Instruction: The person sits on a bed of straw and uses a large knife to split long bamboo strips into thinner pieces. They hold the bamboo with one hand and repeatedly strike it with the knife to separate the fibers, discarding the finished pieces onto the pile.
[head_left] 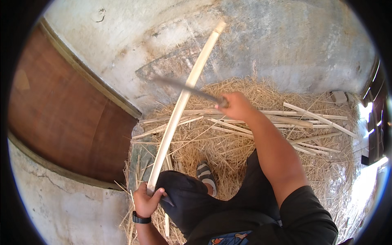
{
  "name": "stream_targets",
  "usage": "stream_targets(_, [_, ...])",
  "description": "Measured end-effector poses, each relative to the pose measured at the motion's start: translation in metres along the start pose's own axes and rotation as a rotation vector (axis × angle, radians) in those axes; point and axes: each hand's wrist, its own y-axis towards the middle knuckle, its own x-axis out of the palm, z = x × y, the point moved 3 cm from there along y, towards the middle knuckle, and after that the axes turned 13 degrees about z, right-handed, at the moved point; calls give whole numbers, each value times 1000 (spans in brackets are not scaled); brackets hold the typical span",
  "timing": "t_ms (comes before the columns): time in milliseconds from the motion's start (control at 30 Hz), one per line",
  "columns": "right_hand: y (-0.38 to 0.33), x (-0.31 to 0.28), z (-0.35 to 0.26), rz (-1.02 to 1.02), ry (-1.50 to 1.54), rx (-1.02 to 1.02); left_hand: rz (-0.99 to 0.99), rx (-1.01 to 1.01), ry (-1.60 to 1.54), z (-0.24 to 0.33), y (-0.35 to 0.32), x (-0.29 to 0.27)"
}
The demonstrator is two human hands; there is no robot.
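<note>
My left hand (145, 201) grips the lower end of a long pale bamboo strip (175, 114), beside my left knee. The strip slants up and away to the right, its far end in front of the wall. My right hand (237, 107) is closed round the handle of a long dark knife (196, 92). The blade points left and crosses over the strip at about its middle; motion blurs its tip. Whether the edge touches the strip I cannot tell.
Split bamboo pieces (322, 118) lie across straw-like shavings (228, 147) on the ground. A stained wall (286, 49) rises beyond them. At the left is a brown wooden door (69, 110). A small block (339, 97) sits by the far right corner. My sandalled foot (207, 175) rests among the shavings.
</note>
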Motion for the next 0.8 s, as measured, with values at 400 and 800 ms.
stream_targets(400, [13, -8, 77, 210, 64, 504, 246, 110, 275, -37, 16, -5])
stream_targets(800, [-8, 5, -18, -63, 626, 645, 15, 227, 1046, 18, 49, -68])
